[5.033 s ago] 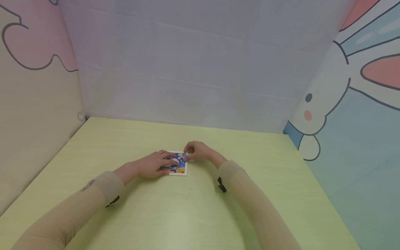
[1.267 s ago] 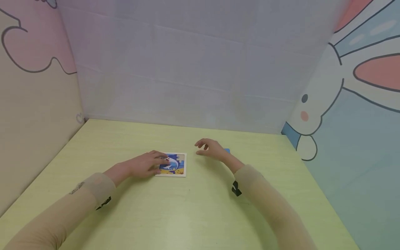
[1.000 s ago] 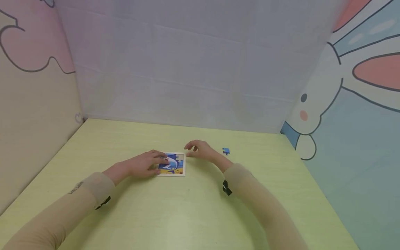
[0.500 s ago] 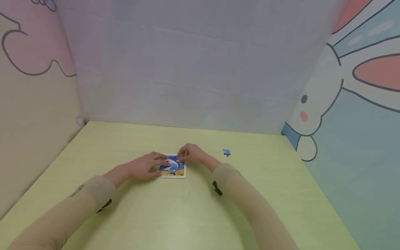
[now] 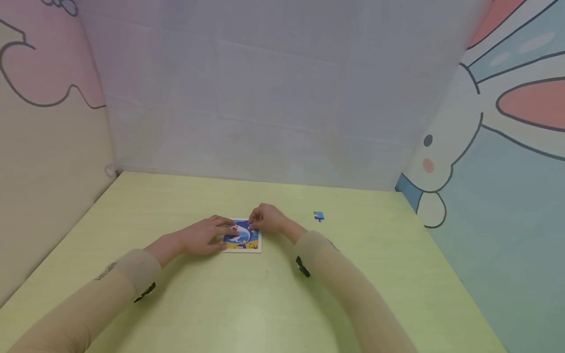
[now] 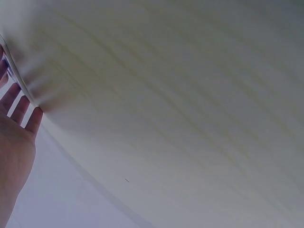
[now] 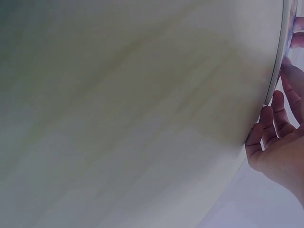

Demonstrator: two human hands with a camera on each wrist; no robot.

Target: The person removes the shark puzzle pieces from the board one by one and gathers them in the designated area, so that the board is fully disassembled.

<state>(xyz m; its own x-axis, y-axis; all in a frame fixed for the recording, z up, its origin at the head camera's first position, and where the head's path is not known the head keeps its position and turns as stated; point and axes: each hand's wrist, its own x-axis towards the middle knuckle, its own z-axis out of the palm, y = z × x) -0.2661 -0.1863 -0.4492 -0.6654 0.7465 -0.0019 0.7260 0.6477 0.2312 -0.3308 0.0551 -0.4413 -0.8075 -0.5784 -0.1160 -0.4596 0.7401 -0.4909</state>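
Note:
In the head view, a small square jigsaw puzzle point(image 5: 241, 238) with a white frame lies on the table, showing a white dolphin on blue and yellow. My left hand point(image 5: 202, 237) rests on its left side with fingers spread loosely over the picture. At the upper right corner my right hand point(image 5: 269, 218) bends its thumb and index finger down onto the picture, pinching at a puzzle piece that the fingertips mostly hide. A loose blue puzzle piece point(image 5: 319, 216) lies apart to the right. Both wrist views catch only fingers at the frame's edge.
The pale yellow-green table point(image 5: 265, 304) runs back to a plain whitish wall point(image 5: 265, 98). On the right stands a panel with a rabbit drawing point(image 5: 441, 147), and a pink and cream panel point(image 5: 48, 147) is at the left.
My right hand has moved left from beside the loose piece to the puzzle's upper right corner, its thumb and index finger drawing closer together. The left hand stays on the puzzle; the loose piece has come into view.

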